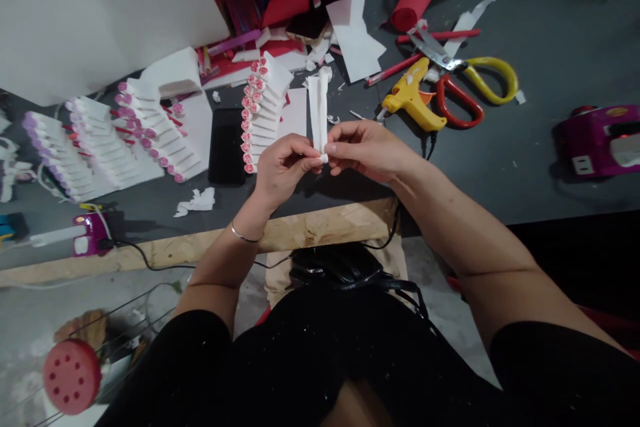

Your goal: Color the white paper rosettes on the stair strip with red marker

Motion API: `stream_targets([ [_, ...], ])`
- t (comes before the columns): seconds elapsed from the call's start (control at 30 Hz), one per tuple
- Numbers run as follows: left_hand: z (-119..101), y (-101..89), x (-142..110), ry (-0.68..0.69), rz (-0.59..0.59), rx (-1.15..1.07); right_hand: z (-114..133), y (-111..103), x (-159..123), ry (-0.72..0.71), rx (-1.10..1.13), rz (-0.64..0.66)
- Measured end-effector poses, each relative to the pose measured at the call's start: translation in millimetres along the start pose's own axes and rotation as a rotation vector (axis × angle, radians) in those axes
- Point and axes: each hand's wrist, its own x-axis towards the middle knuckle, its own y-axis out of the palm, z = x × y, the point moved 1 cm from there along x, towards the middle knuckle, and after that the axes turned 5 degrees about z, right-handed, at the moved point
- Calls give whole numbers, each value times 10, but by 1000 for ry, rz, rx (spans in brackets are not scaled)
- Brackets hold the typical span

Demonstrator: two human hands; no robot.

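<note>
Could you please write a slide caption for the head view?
The left hand and right hand hold a white strip over the table, between pink-tipped rolls and a glue gun.

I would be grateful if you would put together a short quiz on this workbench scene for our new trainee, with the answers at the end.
1. Multiple choice: what do the left hand and the right hand both hold?
a) a red roll
b) a white strip
c) a black phone

2. True or false: in the picture, the yellow glue gun lies to the right of the white strip.

3. Fill in the blank: the scissors have one red handle and one ______ handle.

Key: 1. b; 2. true; 3. yellow.
</note>
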Motion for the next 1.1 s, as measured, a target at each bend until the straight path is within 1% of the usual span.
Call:
stream_targets([
  [0.23, 27, 4, 4, -90, 5, -52, -35, 6, 9, -60, -23, -62],
  [0.3, 19, -9, 18, -77, 27, -49, -21, 3, 4, -54, -29, -51],
  [0.47, -21, -45, 55, 9, 65, -33, 27, -11, -19, 11, -53, -3],
  [0.53, -32, -46, 60, 3, 69, -35, 36, -14, -23, 30, -54, 5],
  [0.8, -26, -17, 49, -205, 65, -112, 41, -12, -41, -30, -119, -27],
  [0.97, 1, -11, 44, -257, 73, -126, 40, -9, -44, -53, -169, -16],
  [1.1, 44, -1, 47, -311, 57, -214, 50, 18, -54, -51, -229, -13],
])
